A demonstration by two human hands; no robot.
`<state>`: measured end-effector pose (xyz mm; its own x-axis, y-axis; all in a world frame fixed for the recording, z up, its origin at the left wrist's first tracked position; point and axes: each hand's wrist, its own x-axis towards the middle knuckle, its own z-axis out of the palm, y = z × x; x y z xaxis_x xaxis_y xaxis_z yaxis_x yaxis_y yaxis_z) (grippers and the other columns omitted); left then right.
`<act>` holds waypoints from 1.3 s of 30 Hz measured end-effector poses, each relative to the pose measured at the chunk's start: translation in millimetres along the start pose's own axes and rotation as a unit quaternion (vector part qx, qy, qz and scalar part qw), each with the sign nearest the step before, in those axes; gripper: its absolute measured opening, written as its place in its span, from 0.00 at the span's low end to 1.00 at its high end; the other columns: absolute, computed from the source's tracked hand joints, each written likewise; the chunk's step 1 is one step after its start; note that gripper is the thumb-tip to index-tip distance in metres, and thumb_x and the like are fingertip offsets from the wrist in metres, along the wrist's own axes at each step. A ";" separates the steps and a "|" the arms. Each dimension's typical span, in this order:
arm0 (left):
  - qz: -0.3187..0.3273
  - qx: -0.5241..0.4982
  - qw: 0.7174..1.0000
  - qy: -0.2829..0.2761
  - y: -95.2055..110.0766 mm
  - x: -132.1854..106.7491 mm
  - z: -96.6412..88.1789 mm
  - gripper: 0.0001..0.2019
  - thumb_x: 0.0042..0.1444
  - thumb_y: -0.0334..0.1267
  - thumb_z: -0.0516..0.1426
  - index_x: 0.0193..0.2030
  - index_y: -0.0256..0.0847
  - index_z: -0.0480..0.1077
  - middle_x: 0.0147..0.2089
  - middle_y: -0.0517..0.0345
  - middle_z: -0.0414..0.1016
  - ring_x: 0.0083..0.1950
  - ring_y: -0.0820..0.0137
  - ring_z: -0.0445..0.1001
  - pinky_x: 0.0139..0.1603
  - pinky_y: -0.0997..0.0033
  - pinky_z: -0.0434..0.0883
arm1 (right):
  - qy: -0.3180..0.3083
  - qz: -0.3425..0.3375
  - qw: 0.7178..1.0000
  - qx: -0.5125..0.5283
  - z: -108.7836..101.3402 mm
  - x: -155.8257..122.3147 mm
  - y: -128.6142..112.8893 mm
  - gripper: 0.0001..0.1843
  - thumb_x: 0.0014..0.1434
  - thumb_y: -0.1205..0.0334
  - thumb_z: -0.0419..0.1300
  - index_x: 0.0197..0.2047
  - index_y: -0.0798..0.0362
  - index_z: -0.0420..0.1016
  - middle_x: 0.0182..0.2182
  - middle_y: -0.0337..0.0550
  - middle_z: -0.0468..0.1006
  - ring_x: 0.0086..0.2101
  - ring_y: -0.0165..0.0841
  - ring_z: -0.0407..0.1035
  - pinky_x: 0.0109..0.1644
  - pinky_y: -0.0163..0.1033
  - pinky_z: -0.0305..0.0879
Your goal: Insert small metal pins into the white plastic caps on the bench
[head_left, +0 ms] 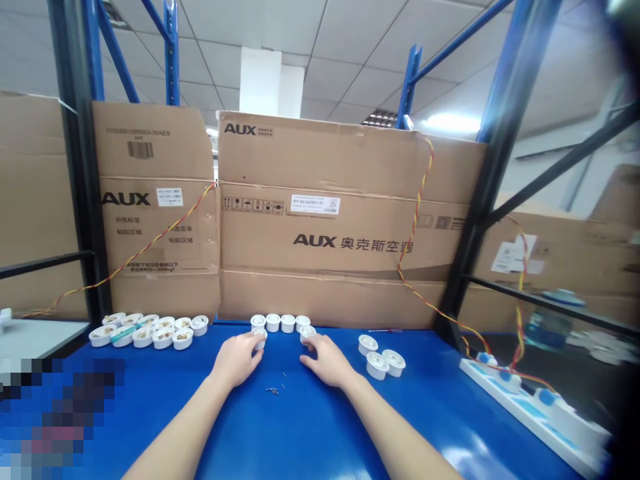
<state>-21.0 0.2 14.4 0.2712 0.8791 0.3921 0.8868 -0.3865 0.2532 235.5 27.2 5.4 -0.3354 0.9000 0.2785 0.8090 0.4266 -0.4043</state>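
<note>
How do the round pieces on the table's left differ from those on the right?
The left pieces form packed rows; the right pieces are a cluster of three. Most left pieces show brownish bits; the right pieces show none. Both groups are white, on the blue tabletop.

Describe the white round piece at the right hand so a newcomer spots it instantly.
On the blue tabletop, find the row of four white pieces at the far edge. The white round piece sits in front of that row's right end. Unlike those four, it has the right hand at it.
</note>
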 end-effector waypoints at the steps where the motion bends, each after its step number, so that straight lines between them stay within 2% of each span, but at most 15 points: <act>1: -0.002 0.004 1.000 -0.003 0.2 0.1 1.0 0.16 0.58 0.38 0.52 0.52 0.52 0.70 0.51 0.55 0.75 0.50 0.60 0.74 0.45 0.66 0.67 | -0.001 -0.001 1.000 -0.002 -0.1 -0.8 -1.2 0.22 0.54 0.54 0.60 0.50 0.53 0.73 0.43 0.47 0.76 0.45 0.39 0.67 0.50 0.40 0.61; 4: -0.023 0.007 1.000 -0.010 -2.2 -1.0 4.9 0.21 0.56 0.40 0.54 0.58 0.50 0.67 0.55 0.51 0.72 0.54 0.56 0.71 0.48 0.62 0.67 | -0.010 -0.007 1.000 -0.013 -3.6 -3.0 -7.0 0.21 0.54 0.54 0.60 0.50 0.53 0.73 0.43 0.46 0.76 0.45 0.39 0.67 0.50 0.39 0.61; 6: -0.036 -0.004 0.999 -0.011 -4.8 -2.8 6.8 0.23 0.56 0.41 0.54 0.60 0.49 0.65 0.56 0.49 0.71 0.55 0.55 0.69 0.49 0.61 0.67 | -0.025 -0.003 0.999 -0.041 -11.1 -3.7 -10.6 0.17 0.55 0.53 0.59 0.45 0.51 0.75 0.42 0.46 0.76 0.44 0.39 0.68 0.48 0.39 0.61; 9: -0.035 -0.029 0.999 -0.009 -6.9 -5.7 6.9 0.20 0.57 0.41 0.54 0.57 0.50 0.67 0.54 0.51 0.72 0.55 0.57 0.70 0.49 0.62 0.67 | 0.004 0.059 0.991 -0.122 -30.8 -4.2 -7.0 0.15 0.57 0.52 0.56 0.42 0.52 0.76 0.44 0.50 0.75 0.46 0.43 0.67 0.49 0.43 0.60; 12: -0.017 -0.053 0.998 -0.015 -6.3 -7.8 5.0 0.14 0.56 0.40 0.54 0.50 0.50 0.71 0.50 0.54 0.74 0.52 0.59 0.71 0.47 0.64 0.68 | 0.090 0.178 0.958 -0.207 -50.2 -5.2 14.4 0.28 0.56 0.50 0.56 0.58 0.54 0.67 0.56 0.57 0.67 0.55 0.51 0.60 0.55 0.51 0.54; 13: -0.012 -0.059 0.998 -0.018 -5.7 -8.2 4.3 0.13 0.56 0.40 0.54 0.48 0.49 0.72 0.49 0.55 0.75 0.51 0.59 0.71 0.46 0.64 0.68 | 0.095 0.220 0.945 -0.223 -53.9 -5.8 24.6 0.33 0.56 0.49 0.56 0.61 0.55 0.63 0.59 0.58 0.63 0.57 0.53 0.56 0.58 0.54 0.51; 15: -0.004 -0.069 0.997 -0.024 -3.8 -8.8 3.2 0.11 0.56 0.40 0.55 0.45 0.48 0.73 0.48 0.55 0.75 0.50 0.59 0.71 0.47 0.63 0.68 | 0.065 0.282 0.931 -0.223 -55.8 -6.8 45.1 0.36 0.58 0.45 0.53 0.65 0.55 0.57 0.63 0.58 0.56 0.62 0.53 0.49 0.61 0.55 0.46; 17: 0.012 -0.091 0.995 -0.030 0.0 -9.4 2.4 0.12 0.57 0.40 0.53 0.45 0.47 0.73 0.49 0.55 0.75 0.52 0.59 0.71 0.52 0.61 0.68 | 0.002 0.308 0.930 -0.202 -51.5 -7.3 60.9 0.37 0.59 0.44 0.51 0.66 0.55 0.55 0.65 0.57 0.53 0.64 0.50 0.47 0.62 0.55 0.45; 20: 0.059 -0.149 0.985 -0.059 11.2 -10.5 2.5 0.18 0.59 0.36 0.49 0.54 0.48 0.70 0.59 0.56 0.70 0.60 0.63 0.66 0.62 0.60 0.62 | -0.022 0.299 0.929 -0.216 -40.8 -7.3 68.8 0.37 0.59 0.46 0.52 0.66 0.58 0.55 0.65 0.59 0.53 0.64 0.50 0.47 0.63 0.54 0.44; 23: 0.123 -0.180 0.967 -0.129 25.8 -12.2 4.1 0.24 0.60 0.35 0.48 0.63 0.50 0.62 0.67 0.60 0.60 0.67 0.64 0.58 0.68 0.59 0.55 | -0.004 0.270 0.937 -0.222 -32.7 -7.2 60.9 0.36 0.59 0.48 0.53 0.65 0.61 0.57 0.64 0.61 0.56 0.63 0.51 0.49 0.63 0.53 0.45; 27: 0.167 -0.174 0.955 -0.174 35.3 -14.7 4.1 0.22 0.60 0.35 0.48 0.60 0.49 0.66 0.64 0.61 0.65 0.66 0.64 0.61 0.67 0.59 0.56 | -0.017 0.191 0.963 -0.189 -29.5 -7.6 37.7 0.34 0.58 0.52 0.54 0.63 0.62 0.60 0.62 0.61 0.59 0.61 0.49 0.52 0.62 0.49 0.50; 30: 0.161 -0.195 0.953 -0.166 34.7 -15.8 -0.7 0.20 0.59 0.32 0.47 0.52 0.49 0.73 0.57 0.62 0.73 0.60 0.65 0.68 0.63 0.63 0.62 | -0.049 0.127 0.980 -0.142 -35.0 -9.5 17.6 0.35 0.54 0.53 0.58 0.64 0.54 0.59 0.63 0.55 0.57 0.60 0.49 0.55 0.59 0.48 0.56; 32: 0.135 -0.220 0.953 -0.161 33.6 -16.0 -4.0 0.19 0.59 0.32 0.46 0.48 0.48 0.76 0.51 0.63 0.78 0.54 0.67 0.73 0.58 0.67 0.66 | -0.043 0.145 0.977 -0.149 -41.4 -11.9 6.5 0.35 0.52 0.53 0.60 0.63 0.48 0.60 0.62 0.55 0.59 0.55 0.51 0.62 0.52 0.50 0.61; 34: 0.102 -0.248 0.952 -0.150 32.2 -15.5 -5.4 0.19 0.59 0.32 0.46 0.46 0.47 0.77 0.47 0.63 0.79 0.50 0.68 0.75 0.55 0.69 0.68 | -0.058 0.172 0.970 -0.161 -47.1 -14.9 -1.4 0.31 0.52 0.54 0.60 0.60 0.47 0.64 0.56 0.55 0.67 0.49 0.51 0.68 0.47 0.49 0.63; 39: 0.052 -0.262 0.962 -0.060 24.0 -12.4 -1.6 0.19 0.57 0.31 0.46 0.47 0.45 0.75 0.50 0.60 0.77 0.52 0.68 0.73 0.56 0.68 0.68 | -0.083 0.121 0.971 -0.187 -48.3 -20.5 -14.0 0.23 0.51 0.63 0.60 0.52 0.47 0.70 0.44 0.51 0.77 0.44 0.48 0.72 0.42 0.44 0.63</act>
<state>-3.6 -20.4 17.1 0.4175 0.8418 0.3421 0.5509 -0.5339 0.6414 254.4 -1.6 47.5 -0.1612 0.9852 0.0581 0.9822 0.1659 -0.0880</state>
